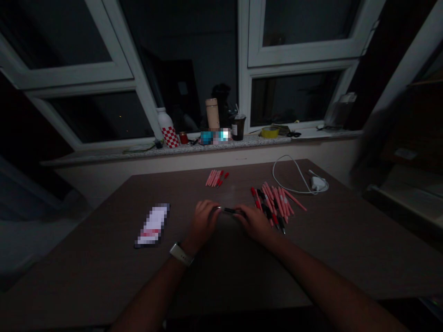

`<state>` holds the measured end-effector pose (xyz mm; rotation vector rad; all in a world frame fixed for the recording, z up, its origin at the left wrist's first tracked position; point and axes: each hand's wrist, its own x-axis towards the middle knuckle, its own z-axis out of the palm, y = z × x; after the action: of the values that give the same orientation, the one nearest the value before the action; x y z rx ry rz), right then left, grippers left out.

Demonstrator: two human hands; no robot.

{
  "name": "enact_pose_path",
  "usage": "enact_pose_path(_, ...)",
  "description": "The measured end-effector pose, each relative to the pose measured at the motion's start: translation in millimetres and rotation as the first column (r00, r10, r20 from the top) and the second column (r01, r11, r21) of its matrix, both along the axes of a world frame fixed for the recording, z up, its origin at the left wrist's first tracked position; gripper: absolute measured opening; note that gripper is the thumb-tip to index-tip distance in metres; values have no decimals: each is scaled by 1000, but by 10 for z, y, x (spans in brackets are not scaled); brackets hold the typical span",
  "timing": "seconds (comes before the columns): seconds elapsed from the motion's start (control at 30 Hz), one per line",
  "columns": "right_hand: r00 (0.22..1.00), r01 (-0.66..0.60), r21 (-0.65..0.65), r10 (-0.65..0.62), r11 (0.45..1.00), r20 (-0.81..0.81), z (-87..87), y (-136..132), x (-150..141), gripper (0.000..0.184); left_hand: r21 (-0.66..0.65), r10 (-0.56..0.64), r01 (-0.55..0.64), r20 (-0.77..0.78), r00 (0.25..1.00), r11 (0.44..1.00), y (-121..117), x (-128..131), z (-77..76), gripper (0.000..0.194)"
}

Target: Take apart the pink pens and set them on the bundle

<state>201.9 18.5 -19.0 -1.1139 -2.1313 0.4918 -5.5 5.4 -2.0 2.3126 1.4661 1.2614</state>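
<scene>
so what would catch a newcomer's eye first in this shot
The left hand and right hand come first, meeting over a black pen mid-table. Just right of them lies a heap of pink and red pens, with a smaller bunch farther up the table. Beyond, a red-checkered white bottle stands on the window sill.

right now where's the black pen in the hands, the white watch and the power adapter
black pen [230, 210], head view, point on its dark barrel
white watch [182, 254], head view, point on its band
power adapter [318, 183], head view, point on its white body
</scene>
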Motion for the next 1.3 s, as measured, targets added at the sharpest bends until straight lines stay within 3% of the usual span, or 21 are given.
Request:
enact_pose_path(0.17,994,-6,49,1,999,108,-2,57,67,24,-67,-110,106,-69,992,992,5,-16,-10,18)
enact_pose_path(0.37,995,-68,52,64,996,77,-31,73,85,23,-165,-139,134,-19,990,977,22,-41,-26,17)
enact_pose_path(0.6,994,-109,-9,109,994,25,-35,42,82,22,-138,-191,188,-6,982,972,40,-75,-42,15)
enact_pose_path(0.73,994,-101,38,102,994,-37,-30,54,78,18,-132,-190,188,-9,982,973,37,-68,-36,15)
enact_pose_path(0.9,988,-150,24,149,988,39,-15,69,80,24,-132,-178,172,-36,983,976,36,-65,-47,15)
enact_pose_path(1.1,992,-120,38,118,992,36,7,71,83,19,-150,-202,191,-63,977,970,36,-63,-70,18)
enact_pose_path(1.2,987,-131,10,130,991,92,22,63,78,28,-144,-200,189,-68,977,971,40,-62,-70,18)
enact_pose_path(1.3,994,-106,15,105,994,41,29,52,72,21,-140,-197,186,-69,978,973,40,-65,-60,18)
